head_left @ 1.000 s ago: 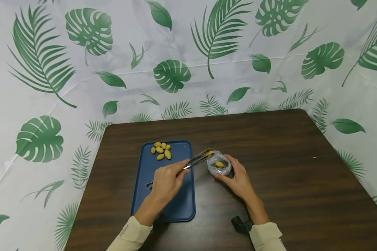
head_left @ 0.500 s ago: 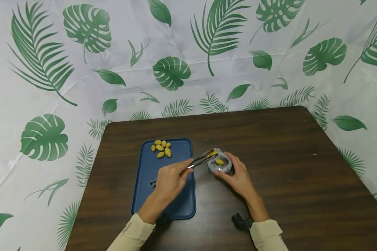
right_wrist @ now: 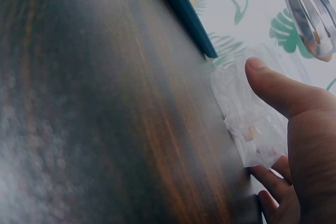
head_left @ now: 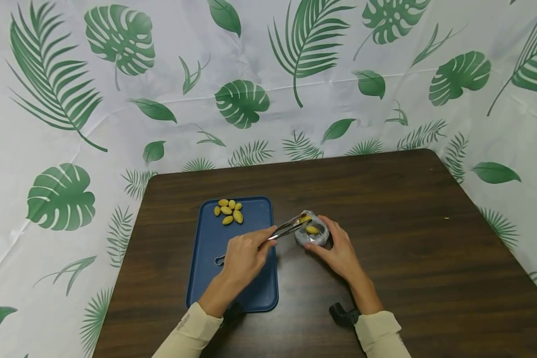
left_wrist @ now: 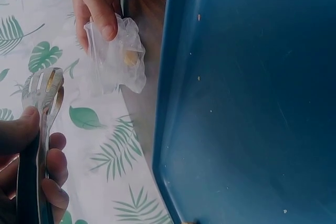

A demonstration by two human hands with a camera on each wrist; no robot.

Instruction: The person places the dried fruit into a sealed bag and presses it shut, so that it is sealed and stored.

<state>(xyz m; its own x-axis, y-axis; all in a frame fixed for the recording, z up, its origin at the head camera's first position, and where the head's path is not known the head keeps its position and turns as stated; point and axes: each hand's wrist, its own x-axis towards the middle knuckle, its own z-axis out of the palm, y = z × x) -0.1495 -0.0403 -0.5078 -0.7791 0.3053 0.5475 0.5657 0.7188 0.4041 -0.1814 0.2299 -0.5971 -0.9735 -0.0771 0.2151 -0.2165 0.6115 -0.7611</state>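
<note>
- Tongs (head_left: 291,227), metal with slotted heads, in left hand (head_left: 243,253); fingers clamped round the arms, above the right part of the blue tray (head_left: 204,248).
- One yellow oval piece (head_left: 305,219) between the tong heads, at the far-left side of the bag's mouth.
- Clear plastic bag (head_left: 315,240) just right of the tray, apart from its right edge; mouth faces up. Contact with worktop (head_left: 407,238): cannot tell.
- Right hand (head_left: 337,251) grips the bag from its right side, thumb nearer the worktop's near side, fingers curved round it.
- Second yellow piece (head_left: 312,230) visible inside the bag.
- Seven yellow pieces (head_left: 226,210) clustered at the tray's far edge, toward its far-left corner.
- Tray lies on the left part of the dark wood-grain worktop.
- Leaf-print cloth (head_left: 188,134) behind the worktop's far edge.
</note>
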